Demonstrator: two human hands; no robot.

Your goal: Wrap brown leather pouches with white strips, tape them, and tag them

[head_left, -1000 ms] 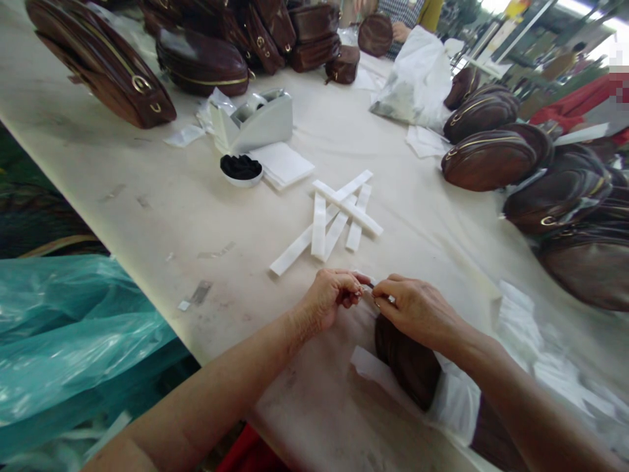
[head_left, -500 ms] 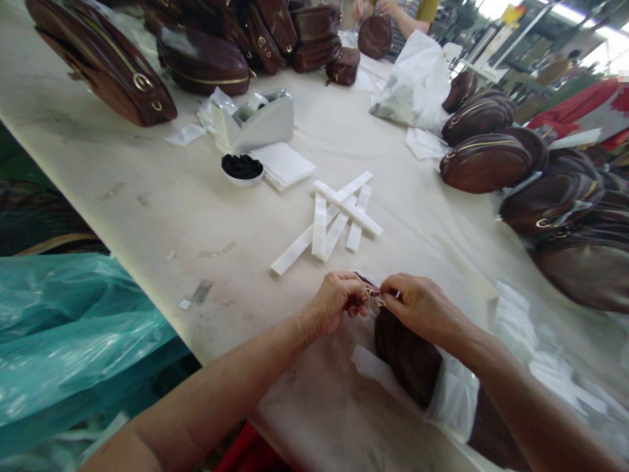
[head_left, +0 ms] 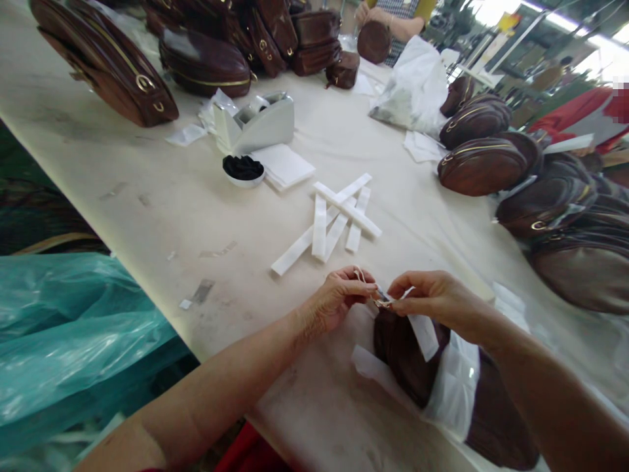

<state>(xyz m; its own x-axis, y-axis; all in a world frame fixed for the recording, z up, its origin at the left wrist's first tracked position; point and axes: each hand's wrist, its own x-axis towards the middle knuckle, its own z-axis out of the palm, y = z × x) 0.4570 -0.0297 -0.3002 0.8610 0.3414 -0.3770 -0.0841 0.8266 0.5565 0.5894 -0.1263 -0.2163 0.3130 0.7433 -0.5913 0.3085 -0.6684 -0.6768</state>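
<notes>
My left hand [head_left: 346, 296] is closed in a pinch on a thin white cord [head_left: 360, 274], which loops up over its fingers. Facing it, my right hand [head_left: 435, 300] pinches a white strip [head_left: 423, 335] that hangs down below its fingers. Between the fingertips is a small metal fitting [head_left: 382, 301], too small to make out fully. Just below lies a dark brown leather bag [head_left: 400, 360] on the table, with a white plastic wrap [head_left: 457, 387] around its middle. My right forearm covers part of the bag.
Several white strips [head_left: 295, 249] lie crossed ahead of my hands. Beyond are a bowl of black pieces [head_left: 243, 169], white sheets [head_left: 287, 167] and a tape dispenser [head_left: 260, 121]. Brown bags [head_left: 484, 164] line the right and far side. A co-worker's hands [head_left: 378, 16] hold one.
My right hand has shifted slightly right, and a white strip now hangs below it. My left hand has turned; its fingers are more extended and the cord loop shows above them.
</notes>
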